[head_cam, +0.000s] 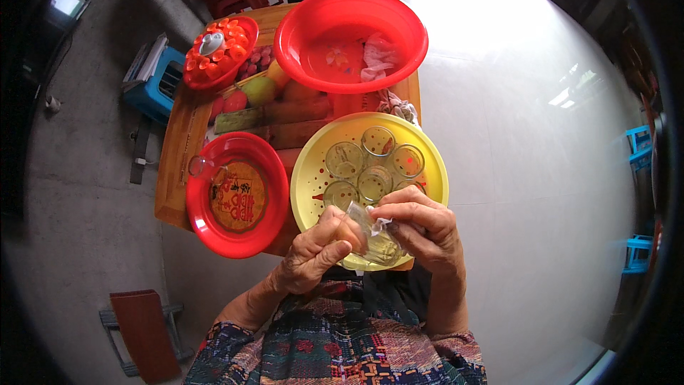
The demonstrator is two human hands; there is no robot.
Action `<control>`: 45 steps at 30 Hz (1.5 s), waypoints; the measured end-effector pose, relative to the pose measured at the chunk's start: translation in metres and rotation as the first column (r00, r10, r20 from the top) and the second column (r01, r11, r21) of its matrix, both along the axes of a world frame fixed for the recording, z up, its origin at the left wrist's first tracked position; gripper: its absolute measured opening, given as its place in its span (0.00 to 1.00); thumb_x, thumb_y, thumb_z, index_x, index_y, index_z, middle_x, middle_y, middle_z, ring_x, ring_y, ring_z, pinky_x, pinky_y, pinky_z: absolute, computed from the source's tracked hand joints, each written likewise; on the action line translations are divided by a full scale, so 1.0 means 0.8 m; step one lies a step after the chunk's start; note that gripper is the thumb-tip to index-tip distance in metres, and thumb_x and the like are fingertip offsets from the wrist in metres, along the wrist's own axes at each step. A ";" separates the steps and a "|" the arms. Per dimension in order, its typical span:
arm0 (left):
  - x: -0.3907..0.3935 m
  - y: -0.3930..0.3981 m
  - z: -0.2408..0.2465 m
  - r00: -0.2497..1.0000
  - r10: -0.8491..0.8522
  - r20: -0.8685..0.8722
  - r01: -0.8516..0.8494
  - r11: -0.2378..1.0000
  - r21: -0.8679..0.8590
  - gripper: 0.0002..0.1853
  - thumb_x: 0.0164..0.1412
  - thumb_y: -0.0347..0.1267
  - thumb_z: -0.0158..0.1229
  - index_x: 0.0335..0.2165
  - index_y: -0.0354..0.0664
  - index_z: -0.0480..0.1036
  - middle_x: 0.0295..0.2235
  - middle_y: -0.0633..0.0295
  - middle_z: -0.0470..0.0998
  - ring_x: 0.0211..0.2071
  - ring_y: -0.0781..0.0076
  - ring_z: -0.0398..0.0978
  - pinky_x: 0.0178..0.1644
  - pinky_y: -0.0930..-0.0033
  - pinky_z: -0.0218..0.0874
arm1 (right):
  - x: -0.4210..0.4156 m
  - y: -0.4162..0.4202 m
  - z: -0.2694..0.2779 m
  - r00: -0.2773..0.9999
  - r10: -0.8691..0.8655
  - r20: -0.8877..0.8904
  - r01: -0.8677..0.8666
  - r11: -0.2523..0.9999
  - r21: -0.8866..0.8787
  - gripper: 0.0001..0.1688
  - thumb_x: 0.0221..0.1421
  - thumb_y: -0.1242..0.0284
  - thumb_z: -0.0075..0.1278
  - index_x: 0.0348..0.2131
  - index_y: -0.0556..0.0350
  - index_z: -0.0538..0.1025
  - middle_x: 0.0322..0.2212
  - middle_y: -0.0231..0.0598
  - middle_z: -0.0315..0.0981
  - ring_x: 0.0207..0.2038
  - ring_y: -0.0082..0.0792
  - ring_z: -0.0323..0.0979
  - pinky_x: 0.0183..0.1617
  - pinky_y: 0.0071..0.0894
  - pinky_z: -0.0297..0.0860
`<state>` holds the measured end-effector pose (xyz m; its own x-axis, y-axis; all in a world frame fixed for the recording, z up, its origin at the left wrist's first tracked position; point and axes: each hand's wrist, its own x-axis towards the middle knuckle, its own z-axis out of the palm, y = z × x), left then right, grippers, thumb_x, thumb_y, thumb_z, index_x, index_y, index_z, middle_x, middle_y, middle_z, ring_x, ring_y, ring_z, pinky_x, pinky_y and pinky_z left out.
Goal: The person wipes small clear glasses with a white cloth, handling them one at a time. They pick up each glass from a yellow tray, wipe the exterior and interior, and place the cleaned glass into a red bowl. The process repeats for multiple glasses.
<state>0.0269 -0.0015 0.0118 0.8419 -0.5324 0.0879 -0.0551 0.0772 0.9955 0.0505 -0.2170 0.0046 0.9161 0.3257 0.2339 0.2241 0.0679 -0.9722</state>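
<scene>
Over the near part of a yellow perforated plastic basin (pixel 305 171), my left hand (pixel 320 248) is closed around a clear drinking glass (pixel 357 224). My right hand (pixel 425 224) pinches a thin whitish cloth (pixel 381 223) at the glass's rim. Several clear glasses (pixel 375 183) stand in the basin, some partly hidden by my hands. To the left lies a red plastic tray (pixel 195 219) with a printed gold centre; a small clear glass (pixel 197 166) rests at its rim, with another just inside.
A big red basin (pixel 296 48) holding a wet pale cloth (pixel 378 56) stands at the table's far side. A crumpled cloth (pixel 398 106) lies between the basins. A red dish of orange cups (pixel 227 45) is far left. Stools (pixel 163 83) stand around the wooden table (pixel 181 171).
</scene>
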 end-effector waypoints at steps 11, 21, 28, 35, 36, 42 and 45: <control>0.000 -0.028 -0.021 0.949 0.098 -0.300 -0.239 0.846 -0.477 0.13 0.67 0.36 0.46 0.32 0.36 0.68 0.46 0.59 0.63 0.47 0.70 0.61 0.55 0.65 0.50 | -0.021 0.036 -0.030 0.779 0.181 -0.600 0.306 0.726 0.616 0.17 0.63 0.74 0.42 0.47 0.68 0.72 0.41 0.40 0.74 0.40 0.25 0.73 0.46 0.25 0.70; 0.008 -0.057 -0.031 0.794 0.339 -0.504 -0.577 0.679 -0.453 0.13 0.62 0.33 0.55 0.40 0.37 0.66 0.51 0.59 0.63 0.53 0.71 0.61 0.58 0.64 0.54 | -0.043 0.066 -0.038 0.716 0.193 -0.671 0.501 0.528 0.686 0.20 0.63 0.65 0.37 0.47 0.61 0.70 0.41 0.41 0.73 0.34 0.31 0.71 0.31 0.30 0.68; 0.017 -0.039 -0.012 0.906 0.381 -0.187 -0.405 0.906 -0.118 0.40 0.45 0.26 0.71 0.55 0.46 0.58 0.48 0.58 0.63 0.52 0.69 0.63 0.57 0.63 0.57 | -0.032 0.042 -0.023 0.720 0.093 -0.688 0.504 0.611 0.610 0.19 0.64 0.69 0.40 0.49 0.62 0.70 0.39 0.34 0.73 0.37 0.22 0.72 0.40 0.21 0.71; 0.017 -0.024 0.000 0.963 0.187 -0.196 -0.168 0.980 0.110 0.41 0.51 0.31 0.66 0.59 0.39 0.53 0.50 0.62 0.62 0.54 0.70 0.60 0.61 0.67 0.52 | -0.020 0.038 -0.017 0.935 -0.242 -0.260 0.293 0.939 0.178 0.18 0.62 0.73 0.44 0.48 0.66 0.71 0.43 0.41 0.69 0.43 0.27 0.68 0.47 0.27 0.66; 0.015 -0.027 -0.001 0.927 0.153 -0.343 -0.175 0.984 -0.034 0.39 0.53 0.32 0.64 0.59 0.39 0.52 0.52 0.62 0.61 0.56 0.70 0.59 0.61 0.66 0.51 | -0.022 0.040 -0.014 0.928 -0.285 -0.240 0.320 0.940 0.121 0.17 0.60 0.75 0.45 0.46 0.69 0.72 0.43 0.45 0.66 0.44 0.32 0.67 0.47 0.30 0.66; 0.011 -0.034 -0.007 0.848 0.089 -0.522 -0.299 0.894 -0.335 0.33 0.59 0.33 0.59 0.57 0.41 0.52 0.49 0.65 0.65 0.53 0.77 0.62 0.59 0.71 0.53 | -0.035 0.049 -0.016 0.907 -0.404 0.120 0.417 0.899 -0.134 0.20 0.56 0.79 0.45 0.49 0.68 0.70 0.41 0.50 0.65 0.41 0.43 0.69 0.46 0.34 0.66; 0.011 -0.035 -0.009 0.824 0.074 -0.561 -0.353 0.842 -0.408 0.32 0.60 0.33 0.58 0.57 0.42 0.53 0.48 0.66 0.66 0.53 0.76 0.62 0.59 0.70 0.53 | -0.043 0.053 -0.016 0.886 -0.408 0.221 0.445 0.883 -0.151 0.22 0.54 0.82 0.46 0.50 0.69 0.70 0.42 0.51 0.64 0.41 0.43 0.69 0.45 0.34 0.67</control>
<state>0.0360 -0.0298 0.0046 0.9210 -0.3391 -0.1918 0.3675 0.5932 0.7162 0.0157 -0.1748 -0.0085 0.9249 -0.0323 0.3789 0.3586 -0.2573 -0.8973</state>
